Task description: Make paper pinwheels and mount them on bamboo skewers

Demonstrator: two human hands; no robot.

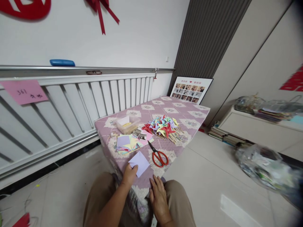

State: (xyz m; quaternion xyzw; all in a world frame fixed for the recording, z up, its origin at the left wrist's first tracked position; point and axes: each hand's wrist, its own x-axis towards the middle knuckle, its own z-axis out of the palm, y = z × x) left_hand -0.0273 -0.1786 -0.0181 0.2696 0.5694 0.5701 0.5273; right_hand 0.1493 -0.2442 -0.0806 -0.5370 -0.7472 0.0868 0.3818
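My left hand (131,174) pinches the left corner of a lavender paper square (141,164), thumb on top. Slits run into the square from its corners. At the table's near edge, my right hand (158,193) lies flat with its fingers stretched out, and it holds nothing. Red-handled scissors (159,157) rest on the cloth just right of the square, their dark blades pointing away to the left. Behind the square is a spread of coloured paper squares (125,143). A small open box (142,136) with shiny bits stands beside them.
Paper pinwheels on sticks (165,126) lie heaped farther back on the patterned tablecloth (170,110). A clear plastic tub (127,124) stands at the left side, near a white radiator (123,91). Bagged items (262,167) lie on the floor at right.
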